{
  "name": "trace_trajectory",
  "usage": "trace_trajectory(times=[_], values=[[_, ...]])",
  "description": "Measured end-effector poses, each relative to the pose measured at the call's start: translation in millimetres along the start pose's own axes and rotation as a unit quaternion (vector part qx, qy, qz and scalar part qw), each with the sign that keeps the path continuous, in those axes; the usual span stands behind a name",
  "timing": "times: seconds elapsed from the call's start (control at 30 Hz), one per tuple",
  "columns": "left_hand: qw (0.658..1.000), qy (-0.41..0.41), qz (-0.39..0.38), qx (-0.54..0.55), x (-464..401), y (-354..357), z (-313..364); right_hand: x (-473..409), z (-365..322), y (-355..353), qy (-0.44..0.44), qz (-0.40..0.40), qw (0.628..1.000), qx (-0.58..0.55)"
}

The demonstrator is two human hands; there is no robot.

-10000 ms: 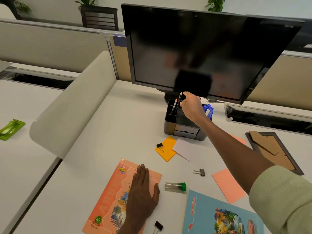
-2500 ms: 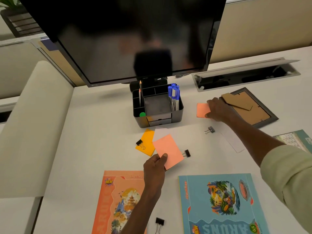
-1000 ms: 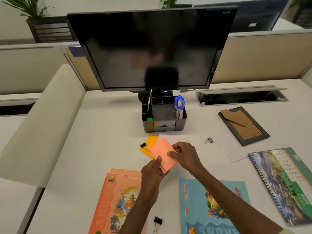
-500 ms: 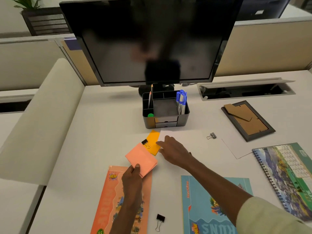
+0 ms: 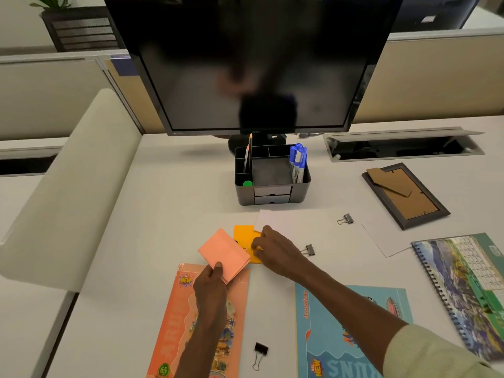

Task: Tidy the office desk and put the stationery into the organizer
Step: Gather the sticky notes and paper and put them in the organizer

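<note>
My left hand point(image 5: 211, 285) pinches a stack of pink sticky notes point(image 5: 223, 255) by its near corner, just above the desk. My right hand point(image 5: 275, 251) rests on the orange sticky notes point(image 5: 244, 236) beside them, fingers curled at the pad's edge where a small black binder clip lies. The black organizer point(image 5: 272, 197) stands under the monitor, holding pencils point(image 5: 248, 156), blue markers point(image 5: 297, 162) and a green-capped item point(image 5: 247, 183). A white note point(image 5: 275, 221) lies before it.
Binder clips lie at right point(image 5: 345, 219), near my right wrist point(image 5: 309, 250) and at the front point(image 5: 260, 353). An orange booklet point(image 5: 177, 323), a blue booklet point(image 5: 335, 331), a spiral calendar point(image 5: 469, 285), a photo frame point(image 5: 403, 195) and white paper point(image 5: 381, 238) surround them.
My right hand has reached onto the orange notes and curled its fingers there. The pink stack stays in my left hand, shifted slightly right toward the orange pad.
</note>
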State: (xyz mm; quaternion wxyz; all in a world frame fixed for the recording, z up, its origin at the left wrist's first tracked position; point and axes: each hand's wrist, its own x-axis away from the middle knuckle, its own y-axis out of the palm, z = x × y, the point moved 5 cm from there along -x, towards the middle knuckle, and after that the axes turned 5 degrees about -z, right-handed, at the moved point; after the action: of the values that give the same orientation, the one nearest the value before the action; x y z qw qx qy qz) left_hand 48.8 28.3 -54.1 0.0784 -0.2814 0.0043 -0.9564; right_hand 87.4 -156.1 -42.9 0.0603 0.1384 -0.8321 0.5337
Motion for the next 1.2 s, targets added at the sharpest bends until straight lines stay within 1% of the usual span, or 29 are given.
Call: trace_trajectory(times=[0.1,0.2,0.33,0.43,0.5,0.63,0.7,0.77,0.87,0.9,0.97,1.07,1.2], values=[[1.000,0.000,0.006,-0.021,0.9,0.3,0.1,-1.2,-1.3,-1.9,0.033,0.027,0.999,0.008],[1.000,0.004,0.004,-0.023,1.8,-1.1,1.0,-6.2,-3.9,-1.2,0.039,0.031,0.998,0.025],[0.999,0.011,0.000,-0.042,0.4,-5.5,2.9,-18.6,-6.3,-0.7,0.036,-0.017,0.998,0.052],[0.998,0.015,0.002,-0.056,-2.3,-7.7,3.0,-26.2,-10.6,-0.5,0.009,-0.055,0.995,0.085],[0.999,0.010,0.004,-0.050,-3.5,-8.5,2.6,-31.0,-14.7,-2.9,0.000,-0.058,0.993,0.099],[0.999,0.003,0.007,-0.033,-3.2,-8.1,2.3,-41.2,-17.4,-12.1,0.022,-0.071,0.988,0.132],[0.999,0.001,0.005,-0.034,-3.2,-7.9,2.2,-43.6,-17.5,-18.8,0.031,-0.051,0.989,0.135],[1.000,0.000,0.002,-0.030,-3.0,-8.0,2.8,-43.9,-16.8,-27.8,0.040,0.001,0.994,0.106],[0.999,0.004,0.007,-0.033,-1.7,-9.4,4.4,-42.2,-13.8,-42.9,0.070,0.066,0.995,0.027],[0.999,0.004,0.007,-0.034,-2.0,-9.6,4.0,-42.5,-13.8,-48.3,0.080,0.074,0.994,0.008],[1.000,0.000,0.002,-0.030,-2.4,-8.9,3.8,-43.6,-15.0,-57.3,0.091,0.064,0.994,-0.024],[1.000,0.000,-0.007,-0.020,-1.1,-5.6,6.1,-44.3,-20.1,-67.7,0.091,0.052,0.994,-0.044],[1.000,0.012,-0.014,-0.012,0.4,-4.0,9.3,-42.5,-25.7,-83.8,0.083,0.094,0.989,-0.074]])
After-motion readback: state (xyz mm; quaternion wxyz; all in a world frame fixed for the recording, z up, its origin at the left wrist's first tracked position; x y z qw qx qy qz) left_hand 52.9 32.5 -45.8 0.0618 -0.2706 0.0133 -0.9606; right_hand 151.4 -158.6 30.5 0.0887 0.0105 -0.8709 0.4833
